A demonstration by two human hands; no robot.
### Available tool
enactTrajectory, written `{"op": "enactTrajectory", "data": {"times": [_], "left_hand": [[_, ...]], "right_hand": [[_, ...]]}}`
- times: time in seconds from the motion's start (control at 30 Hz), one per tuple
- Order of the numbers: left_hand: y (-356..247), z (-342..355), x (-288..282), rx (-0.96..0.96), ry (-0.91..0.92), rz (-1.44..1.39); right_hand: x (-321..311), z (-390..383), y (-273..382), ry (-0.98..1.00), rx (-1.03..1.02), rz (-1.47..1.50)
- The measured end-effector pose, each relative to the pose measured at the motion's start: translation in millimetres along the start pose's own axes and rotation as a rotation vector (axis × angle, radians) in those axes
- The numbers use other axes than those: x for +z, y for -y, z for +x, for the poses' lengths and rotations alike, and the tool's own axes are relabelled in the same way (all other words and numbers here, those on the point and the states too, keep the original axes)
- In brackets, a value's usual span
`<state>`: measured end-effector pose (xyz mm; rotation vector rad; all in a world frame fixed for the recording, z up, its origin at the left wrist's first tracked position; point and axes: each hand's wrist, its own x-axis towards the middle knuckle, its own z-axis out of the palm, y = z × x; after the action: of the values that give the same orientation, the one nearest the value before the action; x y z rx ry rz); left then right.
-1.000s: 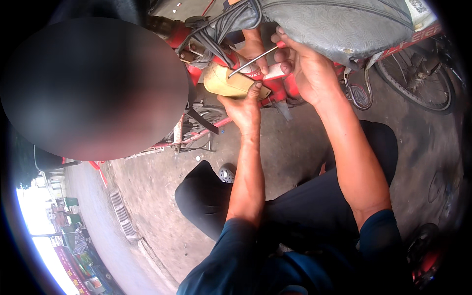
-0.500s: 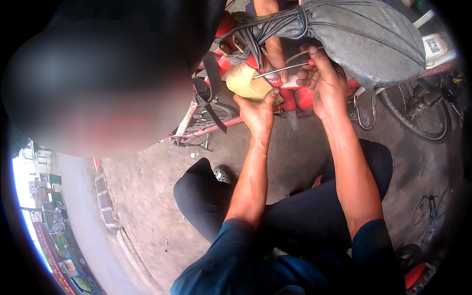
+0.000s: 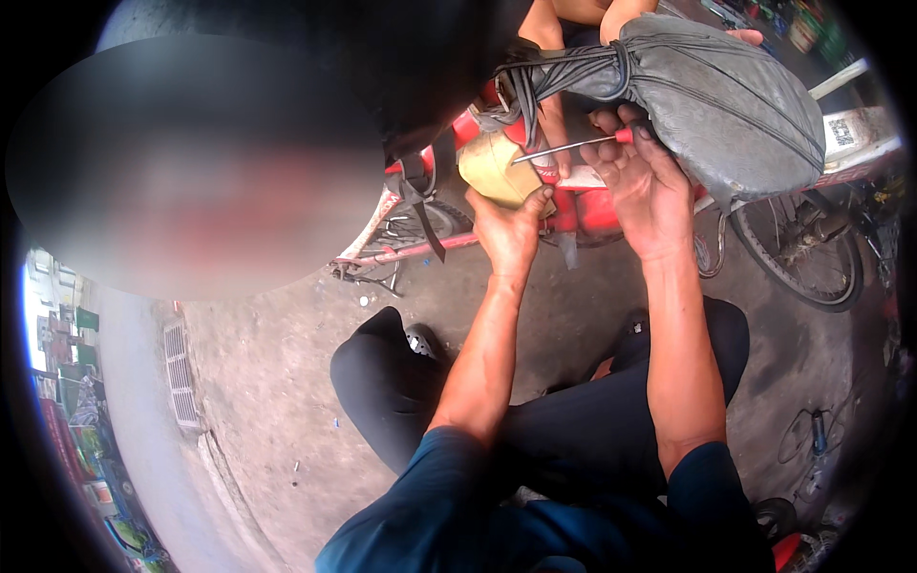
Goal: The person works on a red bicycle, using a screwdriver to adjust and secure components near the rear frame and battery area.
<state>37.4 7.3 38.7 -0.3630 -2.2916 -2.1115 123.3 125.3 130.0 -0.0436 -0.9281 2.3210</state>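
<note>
My left hand [image 3: 506, 229] grips a pale yellow, sheet-like piece [image 3: 485, 167] at the red bike frame [image 3: 597, 208], thumb on its right edge. My right hand [image 3: 650, 196], palm up, holds a red-handled screwdriver [image 3: 573, 145] between its fingers; the long metal shaft slants left onto the yellow piece. Just behind them another person's hand [image 3: 554, 143] reaches down to a red-and-white part of the frame. Above my right hand sit a covered grey saddle [image 3: 726, 100] and bundled dark cables [image 3: 525, 86].
Another person's arm [image 3: 621, 19] is at the top. A large blurred patch hides the upper left. A bicycle wheel [image 3: 802, 253] stands at right, a tool-like object [image 3: 819, 430] lies below it. A drain grate [image 3: 180, 372] and curb [image 3: 224, 487] border the road at left.
The bike and both my hands have shifted rightward in view. The screwdriver lies flatter and my right palm faces more upward. More of the other person's arms shows at the top.
</note>
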Motion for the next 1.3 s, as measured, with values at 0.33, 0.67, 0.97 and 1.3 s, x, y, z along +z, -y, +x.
{"op": "enactTrajectory", "data": {"times": [0.33,0.67,0.97,1.3], "left_hand": [[-2.1,-1.7,2.2,0.020,-0.037,0.013],[-7.7,-0.3,-2.7,-0.028,-0.020,0.050],[-17.1,-3.5,-4.0,-0.058,-0.007,0.055],[-1.8,-1.3,1.1,0.015,-0.054,0.041]], "right_hand": [[12.4,8.8,-5.5,-0.396,0.011,-0.365],[14.9,-5.1,-2.7,-0.065,0.075,0.108],[15.3,2.4,-10.8,-0.356,-0.001,-0.313],[16.4,9.0,-0.4,-0.438,0.176,-0.518]]}}
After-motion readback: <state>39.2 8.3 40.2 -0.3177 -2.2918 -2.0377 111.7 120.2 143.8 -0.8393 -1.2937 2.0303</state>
